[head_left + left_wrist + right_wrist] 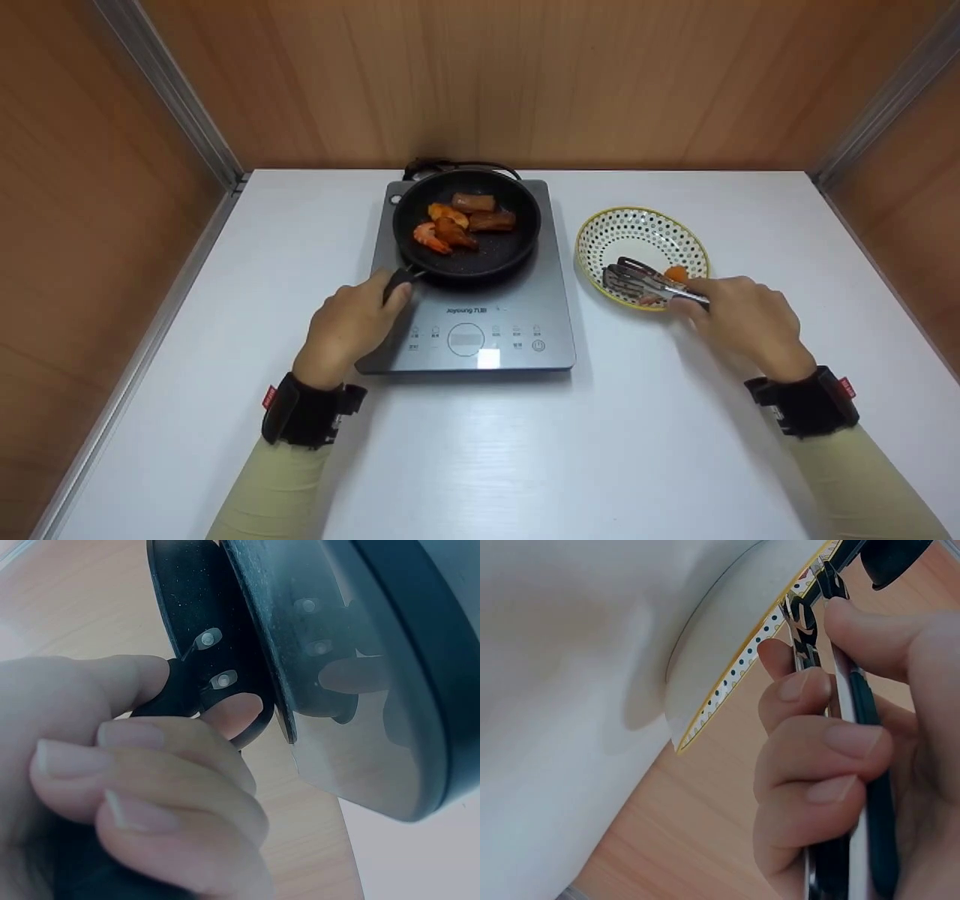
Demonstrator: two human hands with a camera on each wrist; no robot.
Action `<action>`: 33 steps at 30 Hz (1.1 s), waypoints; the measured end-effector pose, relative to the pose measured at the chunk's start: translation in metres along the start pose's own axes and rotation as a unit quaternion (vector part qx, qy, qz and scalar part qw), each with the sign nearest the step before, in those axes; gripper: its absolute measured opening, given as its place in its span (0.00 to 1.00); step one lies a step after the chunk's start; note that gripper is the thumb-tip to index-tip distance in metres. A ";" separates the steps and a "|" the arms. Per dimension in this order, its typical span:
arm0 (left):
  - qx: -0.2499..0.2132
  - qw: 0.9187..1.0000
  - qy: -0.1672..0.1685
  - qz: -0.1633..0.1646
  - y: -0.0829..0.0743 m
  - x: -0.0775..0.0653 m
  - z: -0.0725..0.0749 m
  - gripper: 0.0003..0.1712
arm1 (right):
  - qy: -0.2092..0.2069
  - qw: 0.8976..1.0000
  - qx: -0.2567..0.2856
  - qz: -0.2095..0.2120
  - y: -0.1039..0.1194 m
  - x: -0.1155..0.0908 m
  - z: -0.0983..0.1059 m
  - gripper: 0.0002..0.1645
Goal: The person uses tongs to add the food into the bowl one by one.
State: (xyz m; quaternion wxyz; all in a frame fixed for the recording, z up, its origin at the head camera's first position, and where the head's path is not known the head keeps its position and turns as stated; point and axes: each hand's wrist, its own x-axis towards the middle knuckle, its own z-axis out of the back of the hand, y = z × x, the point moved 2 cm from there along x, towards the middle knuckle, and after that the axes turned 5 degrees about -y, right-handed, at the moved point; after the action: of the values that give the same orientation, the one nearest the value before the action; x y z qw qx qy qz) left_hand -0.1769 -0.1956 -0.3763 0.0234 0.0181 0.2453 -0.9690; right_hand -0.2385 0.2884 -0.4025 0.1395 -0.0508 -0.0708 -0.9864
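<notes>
My left hand (349, 322) grips the black handle (399, 280) of a frying pan (487, 261). In the pan lie two brown sausage-like pieces (492, 220), a shrimp (430, 238), a reddish-brown drumstick-like piece (454, 234) and a yellow-orange piece (448, 214). My right hand (750, 322) holds metal tongs (645, 282) with dark handles, their heads over a dotted, yellow-rimmed plate (626, 232). Beside the tongs on the plate sits an orange piece (676, 274); a pinkish bit shows under them. In the right wrist view, fingers and thumb wrap the tongs (864, 832); whether the tips touch food is hidden.
The pan stands on a grey induction cooker (427, 319) with a touch panel at its front. A black cord (484, 163) runs behind it. Wooden panels (525, 82) enclose the white table (480, 457) at the back and both sides.
</notes>
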 end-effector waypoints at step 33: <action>0.000 1.000 -0.003 -0.001 0.000 0.000 0.000 0.19 | -0.067 0.998 0.009 0.000 -0.005 -0.003 0.001 0.20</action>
State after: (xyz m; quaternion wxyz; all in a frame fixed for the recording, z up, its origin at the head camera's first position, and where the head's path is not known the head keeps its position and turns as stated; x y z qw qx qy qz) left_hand -0.1772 -0.1957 -0.3768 0.0228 0.0152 0.2454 -0.9690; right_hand -0.2366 0.2937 -0.4026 0.1346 -0.1151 -0.0885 -0.9802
